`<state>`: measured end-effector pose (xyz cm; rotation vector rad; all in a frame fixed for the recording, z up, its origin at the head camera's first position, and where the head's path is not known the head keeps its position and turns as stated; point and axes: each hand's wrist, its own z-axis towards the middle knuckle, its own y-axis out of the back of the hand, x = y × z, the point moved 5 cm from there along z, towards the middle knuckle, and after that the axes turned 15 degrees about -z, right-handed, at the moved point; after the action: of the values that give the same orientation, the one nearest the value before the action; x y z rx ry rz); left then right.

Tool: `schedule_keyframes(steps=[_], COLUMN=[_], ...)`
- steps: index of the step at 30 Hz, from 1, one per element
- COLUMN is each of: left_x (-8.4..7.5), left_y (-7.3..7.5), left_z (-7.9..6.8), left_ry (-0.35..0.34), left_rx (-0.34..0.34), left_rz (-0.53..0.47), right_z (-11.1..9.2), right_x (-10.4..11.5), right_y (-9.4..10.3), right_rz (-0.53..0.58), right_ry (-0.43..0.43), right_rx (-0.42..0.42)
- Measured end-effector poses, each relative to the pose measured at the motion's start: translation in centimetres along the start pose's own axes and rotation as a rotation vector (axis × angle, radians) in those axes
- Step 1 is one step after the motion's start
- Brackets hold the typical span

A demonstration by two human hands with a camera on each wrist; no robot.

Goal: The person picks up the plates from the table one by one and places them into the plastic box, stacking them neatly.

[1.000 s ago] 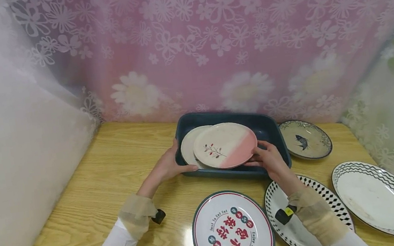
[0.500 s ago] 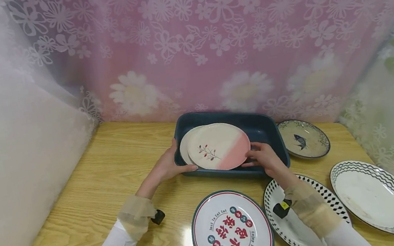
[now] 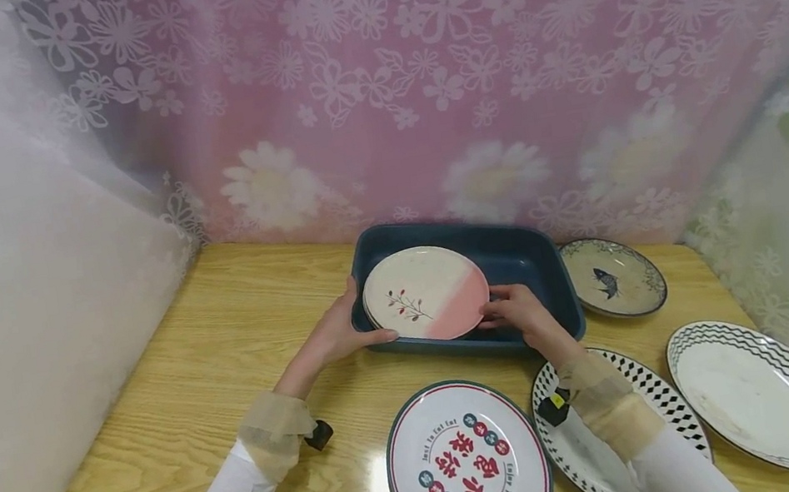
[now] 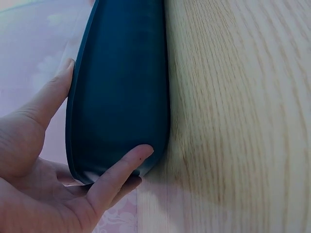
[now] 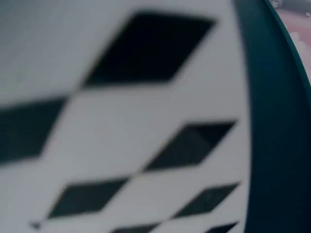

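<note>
A dark blue rectangular basin (image 3: 528,265) stands against the curtain at the back of the table. Inside its left half lies an oval white-and-pink plate (image 3: 420,297) with a red-berry sprig, stacked over another plate whose rim barely peeks out at the left. My left hand (image 3: 340,329) grips the basin's left front corner, thumb at the rim; the left wrist view shows the fingers (image 4: 119,172) against the basin's outer wall (image 4: 121,92). At the plate's right edge my right hand (image 3: 524,316) pinches the rim. The right wrist view misses this hand.
In front lies a round plate with red lettering (image 3: 467,458). Right of it is an oval plate with black diamonds (image 3: 662,402), partly under my right forearm. A zigzag-edged oval plate (image 3: 756,397) and a fish plate (image 3: 622,281) lie at the right.
The pink-and-white plate has slid left in the basin with my right hand and now covers nearly all of the plate beneath. My left hand stays at the basin's corner.
</note>
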<state>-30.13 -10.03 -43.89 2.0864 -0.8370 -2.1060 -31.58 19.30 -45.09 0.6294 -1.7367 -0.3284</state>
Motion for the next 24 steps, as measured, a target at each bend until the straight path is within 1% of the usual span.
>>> schedule_keyframes(steps=[5, 8, 13, 16, 21, 24], left_x=[-0.01, -0.01, 0.11, 0.18, 0.24, 0.35], left_y=[0.01, -0.04, -0.14, -0.18, -0.18, -0.11], left_z=[-0.04, -0.04, -0.04, -0.04, -0.08, -0.12], left_ry=[-0.002, 0.002, 0.019, 0.024, 0.02, 0.018], left_rx=[-0.014, -0.011, -0.01, -0.012, -0.018, -0.024], left_rz=[-0.006, -0.013, -0.022, -0.024, -0.024, -0.02], right_z=[0.17, 0.2, 0.03, -0.12, -0.3, -0.35], right_x=[0.13, 0.07, 0.12, 0.19, 0.49, 0.76], right_y=[-0.57, -0.74, -0.79, -0.68, -0.4, -0.34], right_rz=[-0.117, -0.193, -0.239, -0.281, -0.435, -0.499], right_ry=[0.035, 0.041, 0.043, 0.045, 0.082, 0.103], right_rx=[0.032, 0.027, 0.014, -0.016, -0.089, -0.112])
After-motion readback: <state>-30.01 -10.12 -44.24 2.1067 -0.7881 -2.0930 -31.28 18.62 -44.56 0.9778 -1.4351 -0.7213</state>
